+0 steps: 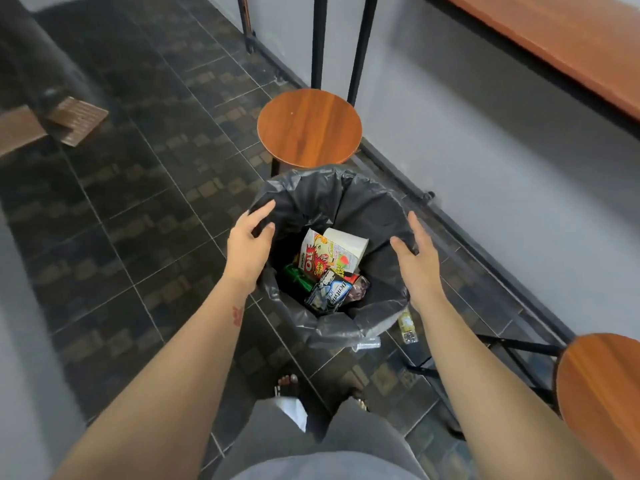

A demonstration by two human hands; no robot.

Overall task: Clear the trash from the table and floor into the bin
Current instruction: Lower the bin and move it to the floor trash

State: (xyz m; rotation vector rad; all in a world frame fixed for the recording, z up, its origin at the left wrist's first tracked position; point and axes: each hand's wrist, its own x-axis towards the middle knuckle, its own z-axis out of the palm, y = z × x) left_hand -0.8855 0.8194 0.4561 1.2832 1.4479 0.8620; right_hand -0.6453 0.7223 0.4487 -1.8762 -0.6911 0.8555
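A round bin lined with a black plastic bag [374, 202] stands on the dark tiled floor in front of me. Inside lie several pieces of trash: a red and white snack wrapper [320, 258], a white cup [349, 242], a green packet [294, 277] and a blue gum pack [329, 292]. My left hand [249, 244] reaches over the bin's left rim, fingers loosely spread at the bag's edge. Over the right rim hovers my right hand [414, 251], fingers straight, holding nothing. A small yellowish bottle [407, 327] and a clear plastic bottle [369, 342] lie on the floor beside the bin.
A round wooden stool [310, 128] stands just behind the bin, a second stool [602, 393] at lower right. A long wooden counter [568, 46] runs along the grey wall at upper right. A brown mat [78, 121] lies on the floor at left. My feet show below.
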